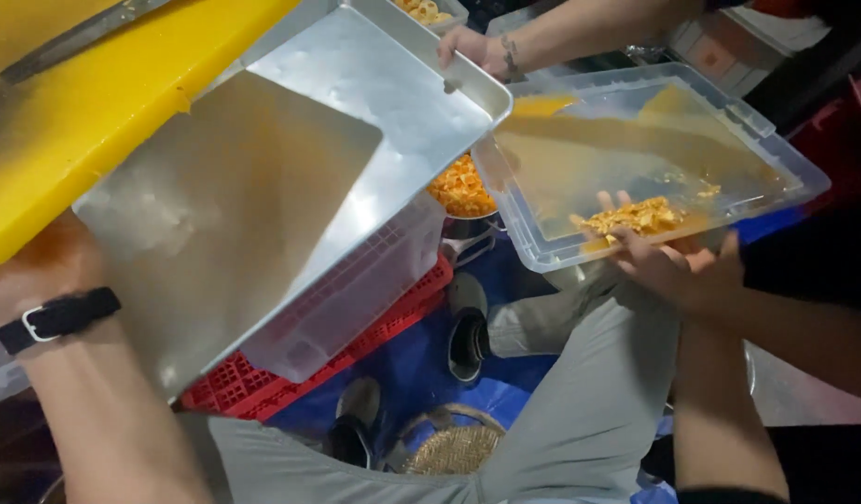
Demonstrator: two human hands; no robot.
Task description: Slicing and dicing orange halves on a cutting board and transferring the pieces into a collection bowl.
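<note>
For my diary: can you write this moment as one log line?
left hand: at tilted metal tray, grip hidden | right hand: open, cupping orange pieces | clear tub: nearly empty

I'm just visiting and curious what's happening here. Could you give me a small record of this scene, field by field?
Left hand: left hand, black strap on the wrist, at the low corner of a tilted metal tray; grip hidden
Right hand: right hand, fingers spread, at the near rim of a clear plastic tub
Food: orange food pieces by those fingers; more in a bowl
Other person: a hand grips the tray's far rim
Around: yellow cutting board, red crate, woven basket
</note>
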